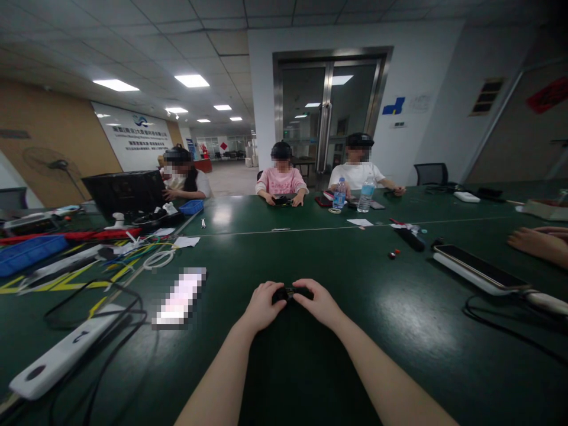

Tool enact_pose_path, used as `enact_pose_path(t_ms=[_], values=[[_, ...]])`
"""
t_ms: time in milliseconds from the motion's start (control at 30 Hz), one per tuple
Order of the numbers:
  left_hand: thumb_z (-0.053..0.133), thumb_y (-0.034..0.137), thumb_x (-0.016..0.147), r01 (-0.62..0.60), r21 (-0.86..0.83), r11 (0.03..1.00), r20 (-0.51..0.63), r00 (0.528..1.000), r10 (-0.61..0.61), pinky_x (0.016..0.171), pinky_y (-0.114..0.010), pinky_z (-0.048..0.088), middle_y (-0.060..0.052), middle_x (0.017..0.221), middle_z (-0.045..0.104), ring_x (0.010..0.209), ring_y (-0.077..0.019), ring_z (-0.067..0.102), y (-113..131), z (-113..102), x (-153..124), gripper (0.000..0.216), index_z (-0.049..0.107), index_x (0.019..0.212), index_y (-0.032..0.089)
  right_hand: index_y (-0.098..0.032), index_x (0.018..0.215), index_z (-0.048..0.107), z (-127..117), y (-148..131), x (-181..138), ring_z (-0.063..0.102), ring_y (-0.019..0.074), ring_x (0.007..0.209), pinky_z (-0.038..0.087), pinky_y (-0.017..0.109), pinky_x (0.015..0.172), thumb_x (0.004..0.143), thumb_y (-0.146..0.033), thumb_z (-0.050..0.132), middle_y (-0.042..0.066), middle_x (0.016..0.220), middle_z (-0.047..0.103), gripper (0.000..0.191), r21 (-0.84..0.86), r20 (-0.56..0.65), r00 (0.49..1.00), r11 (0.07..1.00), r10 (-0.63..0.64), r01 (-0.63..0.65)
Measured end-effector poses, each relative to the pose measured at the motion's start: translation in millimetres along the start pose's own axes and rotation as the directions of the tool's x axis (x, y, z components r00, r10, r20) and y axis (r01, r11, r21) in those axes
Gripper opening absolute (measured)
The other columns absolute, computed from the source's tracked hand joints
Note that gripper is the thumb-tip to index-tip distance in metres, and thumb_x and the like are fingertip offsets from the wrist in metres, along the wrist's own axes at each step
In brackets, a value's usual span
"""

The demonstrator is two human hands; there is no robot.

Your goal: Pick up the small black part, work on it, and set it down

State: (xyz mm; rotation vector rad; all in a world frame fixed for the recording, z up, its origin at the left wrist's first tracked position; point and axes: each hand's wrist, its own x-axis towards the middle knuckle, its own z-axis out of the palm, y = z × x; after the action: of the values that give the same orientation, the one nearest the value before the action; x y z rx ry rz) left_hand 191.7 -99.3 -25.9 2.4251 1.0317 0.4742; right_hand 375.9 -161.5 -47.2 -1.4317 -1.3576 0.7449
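Both of my hands meet over the green table [284, 248], closed around a small black object [290, 292] with a shiny part in its middle. My left hand [265, 305] grips its left end between thumb and fingers. The other end sits in my right hand [318, 302], with thumb and fingers bent over it. My fingers cover much of the object, so its exact kind is hidden. To the left of my left hand lies a flat, bright, blurred-out item [181, 297].
A white power strip [66, 352] with black cables lies at left, near blue trays [33, 253]. At right, a phone [479, 266] rests on a white block, and another person's hands [539, 244] lie beyond. Several people sit opposite, near water bottles [366, 194].
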Motion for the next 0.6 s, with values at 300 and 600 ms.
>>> enact_pose_path(t_ms=[300, 600], values=[[0.051, 0.037, 0.077, 0.002, 0.014, 1.000, 0.003, 1.000, -0.002, 0.098, -0.036, 0.030, -0.005, 0.123, 0.049, 0.115, -0.0218, 0.042, -0.9, 1.6, 0.4, 0.047, 0.047, 0.122, 0.024, -0.030, 0.084, 0.067, 4.3, -4.3, -4.1, 0.044, 0.0242, 0.111, 0.025, 0.043, 0.101, 0.063, -0.031, 0.067, 0.000, 0.109, 0.057, 0.021, -0.055, 0.051, 0.999, 0.998, 0.005, -0.002], [0.051, 0.037, 0.078, 0.031, -0.014, 0.999, 0.014, 0.999, -0.030, 0.096, -0.036, 0.032, -0.003, 0.122, 0.051, 0.113, -0.0214, 0.043, 1.4, 0.2, -0.5, 0.044, 0.047, 0.121, 0.026, -0.030, 0.089, 0.064, 0.2, -7.5, -2.0, 0.050, 0.0210, 0.102, 0.033, 0.039, 0.095, 0.069, -0.031, 0.061, 0.000, 0.103, 0.059, 0.020, -0.013, 0.035, 0.999, 1.000, -0.001, 0.002]])
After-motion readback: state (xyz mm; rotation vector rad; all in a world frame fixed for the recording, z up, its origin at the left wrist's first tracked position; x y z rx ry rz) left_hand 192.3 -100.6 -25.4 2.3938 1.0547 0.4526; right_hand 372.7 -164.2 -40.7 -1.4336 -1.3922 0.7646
